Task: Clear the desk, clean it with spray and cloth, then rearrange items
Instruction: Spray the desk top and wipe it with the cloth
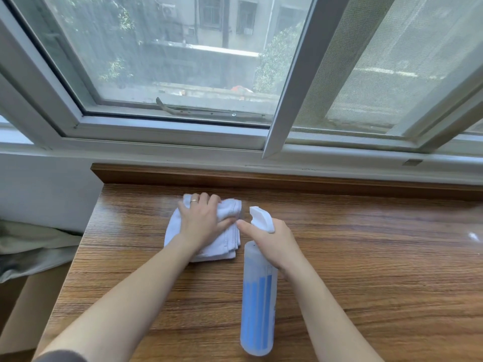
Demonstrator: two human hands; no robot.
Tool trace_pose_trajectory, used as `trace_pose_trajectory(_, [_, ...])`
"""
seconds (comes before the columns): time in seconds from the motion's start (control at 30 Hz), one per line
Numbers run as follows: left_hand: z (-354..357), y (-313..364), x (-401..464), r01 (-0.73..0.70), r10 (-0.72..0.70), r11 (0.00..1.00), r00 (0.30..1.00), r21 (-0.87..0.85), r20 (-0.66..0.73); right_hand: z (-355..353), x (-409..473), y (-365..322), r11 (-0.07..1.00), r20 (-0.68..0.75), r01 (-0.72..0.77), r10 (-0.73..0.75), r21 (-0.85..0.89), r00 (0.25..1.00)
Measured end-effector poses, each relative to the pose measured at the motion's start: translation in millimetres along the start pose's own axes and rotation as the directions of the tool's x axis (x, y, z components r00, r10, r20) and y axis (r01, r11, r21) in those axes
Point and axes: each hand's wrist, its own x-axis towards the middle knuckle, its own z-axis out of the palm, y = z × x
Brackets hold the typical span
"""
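No text can be read

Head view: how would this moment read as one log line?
left hand presses cloth on desk | right hand grips spray bottle | stage: cleaning
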Motion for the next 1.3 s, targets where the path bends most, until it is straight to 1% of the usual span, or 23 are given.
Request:
trace_pose_trajectory(0.07, [-6,2,17,0.011,-0.014,0.999,0.996,0.035,0.085,-1,-1,1,1.000,0.000,-0.002,0.002,-0.002,1.000])
trace_pose_trajectory(0.13, [-11,5,33,0.035,-0.049,0.997,0.975,0.066,0.218,-1,-1,3,1.000,0.006,-0.002,0.002,-0.001,1.000])
trace_pose_trajectory(0.17, [-13,7,37,0.041,-0.058,0.996,0.966,0.073,0.253,0,-2,3,1.000,0.008,-0.004,0.004,-0.001,1.000])
trace_pose_trajectory(0.27, [-16,10,37,0.060,-0.075,0.996,0.960,0.063,0.271,3,-5,3,1.000,0.010,-0.016,0.016,-0.006,1.000])
trace_pose_trajectory(0.37, [-18,8,26,0.055,-0.067,0.997,0.967,0.055,0.246,3,-10,4,1.000,0.019,-0.014,0.014,0.006,1.000])
trace_pose_trajectory(0.5, [-21,5,-11,-0.004,0.000,1.000,0.978,0.020,0.211,2,-15,8,1.000,0.020,0.007,-0.007,-0.004,1.000])
trace_pose_trajectory(0.57, [-18,4,-41,-0.044,0.042,0.999,0.990,0.005,0.132,3,-18,9,1.000,0.020,0.003,-0.003,0.000,1.000])
trace_pose_trajectory(0.7, [-11,2,-89,-0.057,0.057,0.998,0.998,-0.009,0.008,4,-23,9,1.000,0.015,-0.017,0.017,0.000,1.000])
trace_pose_trajectory(0.77, [-9,0,-98,-0.064,0.063,0.998,0.997,-0.004,-0.039,5,-26,9,1.000,0.015,-0.020,0.020,0.004,1.000])
trace_pose_trajectory(0.83, [-9,0,-94,-0.073,0.073,0.997,0.996,-0.006,-0.058,5,-29,11,0.999,0.005,-0.031,0.031,-0.009,0.999])
trace_pose_trajectory(1.0, [-11,1,-57,-0.090,0.090,0.996,0.996,0.004,0.010,8,-38,18,0.999,0.010,-0.044,0.044,-0.016,0.999])
trace_pose_trajectory(1.1, [-13,1,-25,-0.069,0.065,0.997,0.992,0.039,0.111,9,-44,20,0.998,0.028,-0.065,0.065,0.023,0.998])
trace_pose_trajectory(1.2, [-19,5,6,-0.063,0.037,0.993,0.969,0.099,0.244,10,-48,22,0.997,0.027,-0.071,0.070,0.019,0.997])
trace_pose_trajectory(1.3, [-22,12,22,-0.006,-0.024,0.995,0.955,0.100,0.297,13,-52,24,0.998,0.029,-0.057,0.056,0.022,0.998])
